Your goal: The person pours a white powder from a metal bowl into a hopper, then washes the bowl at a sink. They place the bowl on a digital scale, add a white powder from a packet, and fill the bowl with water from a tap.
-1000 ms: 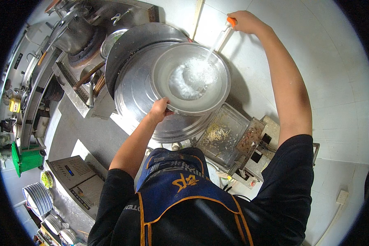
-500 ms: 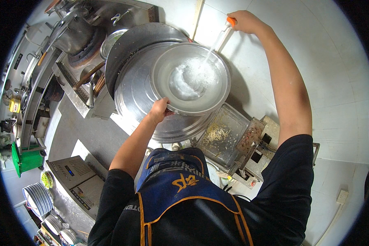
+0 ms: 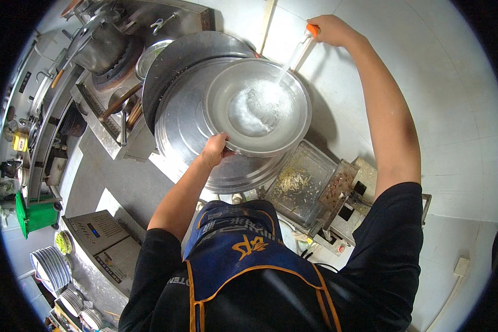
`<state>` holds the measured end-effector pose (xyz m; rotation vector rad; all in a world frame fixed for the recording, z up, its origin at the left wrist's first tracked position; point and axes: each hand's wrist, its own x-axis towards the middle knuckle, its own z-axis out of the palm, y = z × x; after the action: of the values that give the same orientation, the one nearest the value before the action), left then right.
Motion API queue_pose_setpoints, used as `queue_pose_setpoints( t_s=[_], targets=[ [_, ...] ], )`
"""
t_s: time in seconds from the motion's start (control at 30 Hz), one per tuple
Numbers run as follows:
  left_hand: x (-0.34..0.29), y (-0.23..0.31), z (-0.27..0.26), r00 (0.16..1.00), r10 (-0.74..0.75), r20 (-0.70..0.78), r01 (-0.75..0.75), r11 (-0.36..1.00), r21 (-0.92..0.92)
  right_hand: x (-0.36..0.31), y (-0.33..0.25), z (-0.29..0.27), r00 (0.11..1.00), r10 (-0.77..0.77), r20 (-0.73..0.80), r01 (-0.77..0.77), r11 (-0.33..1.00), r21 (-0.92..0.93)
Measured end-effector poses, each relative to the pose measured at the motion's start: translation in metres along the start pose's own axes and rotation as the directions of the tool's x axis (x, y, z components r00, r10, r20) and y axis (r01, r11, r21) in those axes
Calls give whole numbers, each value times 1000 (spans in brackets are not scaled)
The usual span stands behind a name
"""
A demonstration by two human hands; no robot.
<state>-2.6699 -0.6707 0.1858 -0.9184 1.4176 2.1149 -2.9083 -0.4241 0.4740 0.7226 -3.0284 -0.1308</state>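
Note:
Water runs from a tap (image 3: 303, 48) on the wall into a wide metal basin (image 3: 216, 102). It foams white in the bottom of the basin. My right hand (image 3: 333, 31) is closed on the orange tap handle (image 3: 312, 30). Lower down, my left hand (image 3: 216, 148) pinches the near-left rim of the basin, thumb on the upper side and fingers partly hidden under it. Beneath the basin lies a large round metal lid (image 3: 177, 110), which rests on or in a big dark wok-like pan (image 3: 174, 52).
By my right side, a metal tray (image 3: 315, 160) with pale shreds sits at a machine (image 3: 354, 191). On the left are a stove with a big pot (image 3: 102, 47), wooden-handled tools (image 3: 119, 105), a green bin (image 3: 39, 213) and stacked plates (image 3: 52, 268). White wall tiles (image 3: 442, 99) run along the right.
Both hands keep their places and the water still runs. Only the foam pattern in the basin differs slightly.

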Motion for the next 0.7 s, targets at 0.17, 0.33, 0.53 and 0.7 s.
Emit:
queue_pose_setpoints(
  t_s=[0.17,0.33,0.53,0.7],
  targets=[
    [9,-4,-6,1000,4,21,-4,1000,17,-1,-2,-4,1000,2,6,-2,1000,5],
    [9,-5,-4,1000,-8,13,8,1000,0,-1,-1,-2,1000,-2,-17,2,1000,5],
    [11,-5,-5,1000,1,3,-1,1000,-4,0,-2,-4,1000,-7,-1,7,1000,16],
    [13,-8,-5,1000,7,-7,-7,1000,-3,1,0,3,999,13,-38,-13,1000,-1]
  ],
)
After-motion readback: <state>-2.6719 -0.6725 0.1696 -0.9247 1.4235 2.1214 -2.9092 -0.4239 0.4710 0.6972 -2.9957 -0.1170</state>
